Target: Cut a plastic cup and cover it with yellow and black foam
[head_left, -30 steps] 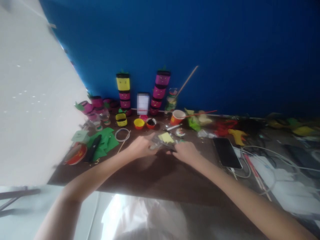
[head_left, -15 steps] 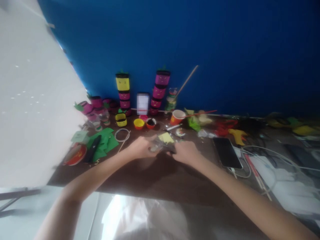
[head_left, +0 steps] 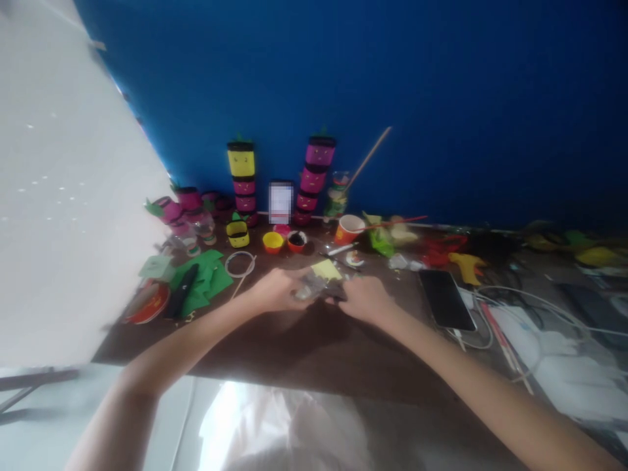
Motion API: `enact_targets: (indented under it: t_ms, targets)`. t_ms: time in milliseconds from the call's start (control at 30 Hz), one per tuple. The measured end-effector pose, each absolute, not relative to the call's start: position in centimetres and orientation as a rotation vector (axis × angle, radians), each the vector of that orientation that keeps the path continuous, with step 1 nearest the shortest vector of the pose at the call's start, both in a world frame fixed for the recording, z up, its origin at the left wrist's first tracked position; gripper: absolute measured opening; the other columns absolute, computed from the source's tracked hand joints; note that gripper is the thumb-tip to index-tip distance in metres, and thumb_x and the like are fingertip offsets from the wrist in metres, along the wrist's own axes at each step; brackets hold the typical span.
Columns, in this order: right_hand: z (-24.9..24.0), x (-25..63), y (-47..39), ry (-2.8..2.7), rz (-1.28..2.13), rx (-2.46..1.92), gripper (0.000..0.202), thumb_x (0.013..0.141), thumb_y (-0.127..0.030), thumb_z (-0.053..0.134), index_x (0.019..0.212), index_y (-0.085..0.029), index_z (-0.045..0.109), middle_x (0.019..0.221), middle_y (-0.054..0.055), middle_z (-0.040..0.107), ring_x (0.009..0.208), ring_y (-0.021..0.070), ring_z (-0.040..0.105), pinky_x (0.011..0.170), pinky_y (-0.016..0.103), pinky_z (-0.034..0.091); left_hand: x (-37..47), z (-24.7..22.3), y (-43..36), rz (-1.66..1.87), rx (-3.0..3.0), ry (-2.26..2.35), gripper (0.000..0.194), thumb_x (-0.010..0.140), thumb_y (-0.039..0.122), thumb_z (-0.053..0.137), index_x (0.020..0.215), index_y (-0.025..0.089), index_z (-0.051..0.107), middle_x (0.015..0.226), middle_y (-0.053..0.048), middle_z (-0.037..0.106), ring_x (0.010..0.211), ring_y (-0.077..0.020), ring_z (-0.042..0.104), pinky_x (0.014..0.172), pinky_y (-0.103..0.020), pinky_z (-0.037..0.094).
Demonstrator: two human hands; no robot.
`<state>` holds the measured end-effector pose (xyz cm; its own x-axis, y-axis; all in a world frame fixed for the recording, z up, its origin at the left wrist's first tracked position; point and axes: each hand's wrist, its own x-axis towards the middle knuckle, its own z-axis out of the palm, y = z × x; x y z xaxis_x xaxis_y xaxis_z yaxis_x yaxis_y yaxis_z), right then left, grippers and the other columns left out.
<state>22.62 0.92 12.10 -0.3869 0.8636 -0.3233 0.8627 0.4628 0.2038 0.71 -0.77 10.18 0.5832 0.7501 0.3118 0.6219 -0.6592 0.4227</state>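
L. hand is apparently grasping a clear, plastic-like piece over the dark-brown surface, R. hand (grip unclear) facing it, w/ a pale-yellow paper-like square btwn them, this two-handed handling step prob. calling next for steadiness.

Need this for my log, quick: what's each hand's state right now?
Left hand: closed on a clear plastic piece.
Right hand: curled beside the same piece; too blurred to tell whether it grips.
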Motion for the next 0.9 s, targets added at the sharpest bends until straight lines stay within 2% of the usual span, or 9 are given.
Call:
enact_targets:
  t_ms: [233, 400, 600, 767, 900]
  targets:
    - [12.0, 22.9, 0.7, 2.342, 0.017, 1.418, 0.062, 0.084, -0.061, 0.037, 0.085, -0.010, 0.071, 0.080, 0.020, 0.070, 0.083, 0.0329, 0.067, 0.068, 0.037, 0.047, 0.7, 10.6, -0.7, 0.680, 2.547, 1.096, 0.019, 0.071, 0.034, 0.062, 0.068, 0.018, 0.070, 0.121, -0.007, 0.063, 0.066, -0.0146, 0.068, 0.059, -0.021, 0.048]
    - [12.3, 22.8, 0.9, 2.328, -0.016, 1.453, 0.060, 0.081, -0.064, 0.040, 0.086, -0.012, 0.071, 0.083, 0.020, 0.070, 0.084, 0.0310, 0.067, 0.070, 0.035, 0.046, 0.4, 10.9, -0.6, 0.708, 2.502, 1.071, 0.021, 0.071, 0.037, 0.063, 0.069, 0.017, 0.069, 0.122, -0.007, 0.062, 0.070, -0.0158, 0.069, 0.060, -0.021, 0.048]
    - [12.2, 22.8, 1.0, 2.380, -0.003, 1.477, 0.063, 0.078, -0.069, 0.039, 0.085, -0.014, 0.070, 0.082, 0.017, 0.071, 0.082, 0.0295, 0.067, 0.074, 0.036, 0.044, -0.3, 10.6, -0.4, 0.707, 2.429, 1.008, 0.024, 0.070, 0.036, 0.064, 0.085, 0.018, 0.071, 0.120, -0.009, 0.063, 0.074, -0.0159, 0.069, 0.061, -0.020, 0.048]
    - [11.5, 23.0, 1.2, 2.401, 0.079, 1.414, 0.063, 0.081, -0.065, 0.038, 0.084, -0.011, 0.070, 0.083, 0.018, 0.071, 0.083, 0.0297, 0.066, 0.075, 0.036, 0.042, -0.5, 10.6, -0.1, 0.660, 2.441, 0.987, 0.023, 0.070, 0.038, 0.064, 0.067, 0.016, 0.070, 0.121, -0.010, 0.062, 0.071, -0.0165, 0.069, 0.058, -0.021, 0.047]
    - [11.3, 23.2, 1.2, 2.406, 0.104, 1.398, 0.059, 0.083, -0.062, 0.040, 0.083, -0.011, 0.071, 0.081, 0.018, 0.071, 0.083, 0.0296, 0.067, 0.075, 0.035, 0.042, -0.2, 10.8, -0.1, 0.687, 2.428, 0.996, 0.020, 0.070, 0.036, 0.064, 0.068, 0.016, 0.070, 0.120, -0.010, 0.063, 0.072, -0.0169, 0.069, 0.058, -0.021, 0.047]
